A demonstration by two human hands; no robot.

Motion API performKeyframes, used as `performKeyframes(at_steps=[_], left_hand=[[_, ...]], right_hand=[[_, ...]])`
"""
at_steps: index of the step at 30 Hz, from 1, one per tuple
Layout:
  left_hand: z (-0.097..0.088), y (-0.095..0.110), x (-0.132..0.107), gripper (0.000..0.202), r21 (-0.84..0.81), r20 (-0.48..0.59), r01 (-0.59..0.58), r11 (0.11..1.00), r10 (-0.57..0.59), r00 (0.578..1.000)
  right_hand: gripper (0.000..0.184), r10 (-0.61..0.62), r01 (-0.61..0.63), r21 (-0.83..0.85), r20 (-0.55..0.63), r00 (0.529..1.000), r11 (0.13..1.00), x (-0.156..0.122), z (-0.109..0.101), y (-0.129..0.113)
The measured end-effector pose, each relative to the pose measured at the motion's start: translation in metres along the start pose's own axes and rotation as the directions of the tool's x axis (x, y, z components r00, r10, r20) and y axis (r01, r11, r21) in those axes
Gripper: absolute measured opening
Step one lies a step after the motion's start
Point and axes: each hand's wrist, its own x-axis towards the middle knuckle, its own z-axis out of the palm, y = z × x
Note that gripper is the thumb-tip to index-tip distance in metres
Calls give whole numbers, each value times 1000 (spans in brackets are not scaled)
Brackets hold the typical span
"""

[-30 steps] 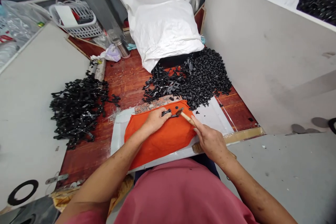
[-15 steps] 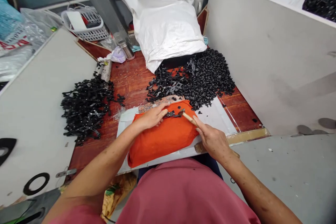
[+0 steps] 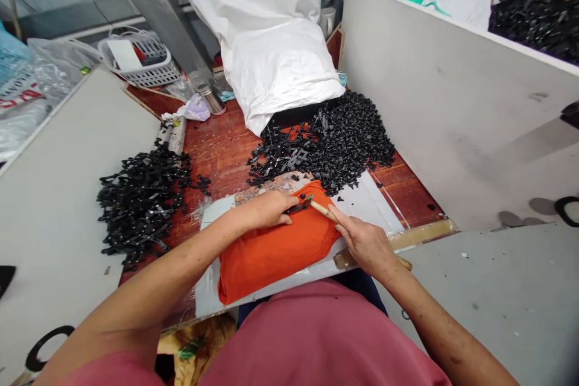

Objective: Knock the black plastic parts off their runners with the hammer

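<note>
Pale partition (image 3: 429, 120), grey floor (image 3: 506, 295)

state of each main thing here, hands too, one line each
Left hand: thumb and fingers closed on black strip
Black strip: partly hidden, against orange cloth
Right hand: closed around wooden-handled tool
Wooden-handled tool: tilted, tip at black strip
Orange cloth: bulging, wrinkled
Left black heap: loose
Right black heap: loose
White sack: creased
Steel flask: upright

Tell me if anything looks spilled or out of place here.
A few black parts lie loose on the bench, just right of the left heap, so they look strayed. Nothing looks clearly damaged.
</note>
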Motion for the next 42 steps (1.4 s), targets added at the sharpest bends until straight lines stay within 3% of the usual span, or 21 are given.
performKeyframes(at_steps=[2,3,5,7,9,11,14,17,20,21,22,23,25,27,28,30,33,36,38,42], left_hand=[[-1,4,-3,27,-117,-83,137,984,-147,986],[-1,7,-5,25,-206,-137,228,952,-259,956],[0,15,-6,32,-460,-209,368,808,-501,840],[5,26,-3,40,-706,-154,366,606,-636,756],[14,40,3,46,-848,-106,285,448,-669,736],[24,53,11,48,-904,-123,199,379,-675,727],[40,66,18,51,-925,-155,137,353,-683,714],[55,68,15,47,-915,-161,171,365,-718,677],[61,68,3,47,-824,-318,230,517,-759,568],[61,69,-3,51,-768,-389,246,591,-736,554],[60,72,-8,53,-706,-443,253,662,-690,572],[58,75,-13,49,-648,-462,245,721,-628,627],[55,81,-21,31,-598,-389,186,780,-485,783],[54,84,-24,22,-671,-246,148,727,-406,880],[53,82,-25,23,-727,-190,157,668,-416,889],[51,73,-25,25,-816,-152,188,547,-517,843],[43,46,-23,33,-886,-104,223,407,-643,758],[35,19,-21,42,-912,80,316,264,-639,765],[31,4,-20,42,-881,101,380,281,-674,732],[23,-17,-19,29,-727,-130,474,497,-777,616]], right_hand=[[51,26,-16,180,-59,998,984,-2,-5,-1],[50,57,-27,286,-97,994,958,-3,-7,-2],[46,141,-55,477,-146,979,877,-1,-13,-9],[36,205,-84,604,-133,970,792,5,-16,-19],[24,211,-91,678,-97,973,730,14,-16,-31],[21,170,-68,717,-71,983,693,23,-13,-41],[20,116,-40,743,-51,992,668,30,-4,-51],[15,158,-60,742,-62,985,667,29,3,-54],[13,222,-108,743,-57,973,660,27,8,-53],[14,233,-120,761,-43,971,637,26,9,-53],[15,235,-127,789,-23,972,601,26,11,-53],[15,233,-132,818,-2,973,560,26,12,-54],[17,218,-136,859,29,975,494,27,14,-55],[19,198,-132,868,40,979,479,28,14,-54],[20,186,-129,864,42,982,487,29,13,-52],[21,170,-122,847,38,985,518,34,8,-45],[21,145,-88,762,-7,989,641,50,-1,-26],[20,117,-68,694,-23,993,716,77,-5,-9],[21,93,-71,662,1,996,746,97,-3,-3],[29,64,-73,594,38,997,801,122,4,0]])
